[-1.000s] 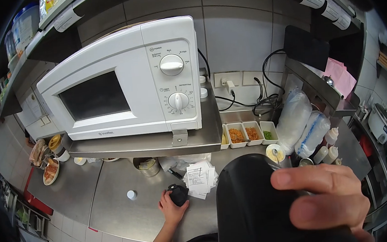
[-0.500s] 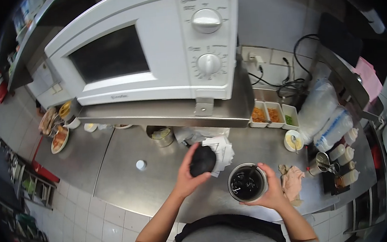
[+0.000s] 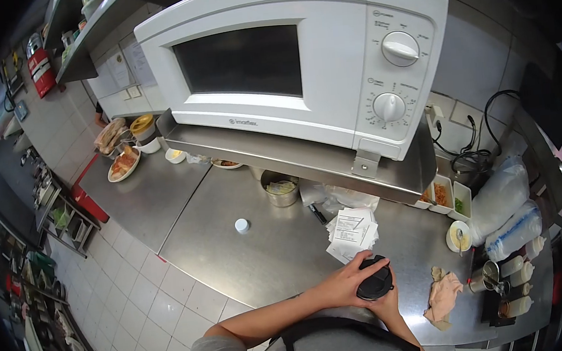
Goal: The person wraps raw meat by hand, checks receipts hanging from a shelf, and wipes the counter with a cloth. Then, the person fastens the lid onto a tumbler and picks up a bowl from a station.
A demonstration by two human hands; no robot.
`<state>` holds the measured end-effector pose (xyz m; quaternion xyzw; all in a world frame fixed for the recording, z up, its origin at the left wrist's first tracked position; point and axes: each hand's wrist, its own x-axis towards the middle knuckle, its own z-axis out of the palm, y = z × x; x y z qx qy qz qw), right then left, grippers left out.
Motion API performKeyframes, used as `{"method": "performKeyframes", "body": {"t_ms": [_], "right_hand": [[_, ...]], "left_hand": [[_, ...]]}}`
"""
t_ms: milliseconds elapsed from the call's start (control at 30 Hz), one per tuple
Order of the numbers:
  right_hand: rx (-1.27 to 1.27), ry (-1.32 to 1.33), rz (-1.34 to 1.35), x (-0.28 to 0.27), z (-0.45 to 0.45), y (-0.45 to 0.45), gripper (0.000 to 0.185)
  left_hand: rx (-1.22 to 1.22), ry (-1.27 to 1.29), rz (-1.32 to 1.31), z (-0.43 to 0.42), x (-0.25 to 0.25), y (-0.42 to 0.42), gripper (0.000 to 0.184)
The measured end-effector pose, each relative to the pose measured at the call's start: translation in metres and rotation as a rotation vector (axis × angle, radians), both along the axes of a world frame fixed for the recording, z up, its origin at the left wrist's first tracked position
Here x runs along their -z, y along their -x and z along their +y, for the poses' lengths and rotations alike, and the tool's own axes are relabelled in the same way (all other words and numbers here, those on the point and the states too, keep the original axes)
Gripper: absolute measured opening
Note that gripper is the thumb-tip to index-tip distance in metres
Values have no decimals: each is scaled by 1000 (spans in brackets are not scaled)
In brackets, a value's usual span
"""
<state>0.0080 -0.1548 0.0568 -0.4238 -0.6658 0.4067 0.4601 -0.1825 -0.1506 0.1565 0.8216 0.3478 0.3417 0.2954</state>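
Close to my body, at the front edge of the steel counter, both my hands meet around a lidded cup. My left hand [image 3: 348, 285] reaches across with its fingers over the round black lid [image 3: 374, 285], which sits on top of the cup. My right hand [image 3: 392, 303] is wrapped round the cup's side from the right. Lid and hands hide most of the cup's body, so I cannot tell whether the lid is fully seated. Just beyond them lies a pile of printed paper slips [image 3: 353, 230], with a black marker [image 3: 317, 213] beside it.
A white microwave [image 3: 323, 40] stands on a raised steel shelf [image 3: 279, 150] over the counter. Under it is a metal pot [image 3: 279, 190]. A small white cap [image 3: 242, 225] lies to the left. To the right are a pinkish cloth [image 3: 443, 296], a white bowl [image 3: 458, 235] and sauce bottles [image 3: 518, 287].
My left hand has brought the black lid rightward onto the cup of dark liquid, covering its opening. The cup is nearer my body, and my view has turned left.
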Motion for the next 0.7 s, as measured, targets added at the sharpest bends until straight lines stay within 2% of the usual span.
{"method": "performKeyframes", "body": {"t_ms": [100, 233, 267, 367, 400, 600, 700], "right_hand": [[-19, 46, -55, 20, 0, -4, 107], [-37, -90, -18, 3, -4, 4, 74], [-84, 8, 7, -11, -5, 5, 73], [-76, -45, -65, 11, 1, 0, 76], [-95, -31, -41, 27, 3, -4, 87], [-25, -95, 210, -10, -12, 14, 106], [-43, -125, 38, 12, -4, 0, 104]], "left_hand": [[60, 304, -20, 3, 21, 10, 96], [22, 99, -76, -1, 29, 7, 96], [4, 85, -79, -3, 19, 6, 95], [3, 124, -74, 0, 5, 4, 93], [7, 149, -69, 1, 3, 3, 92], [27, -11, -25, 7, 11, -1, 87], [42, -130, -231, 7, 9, 0, 82]]}}
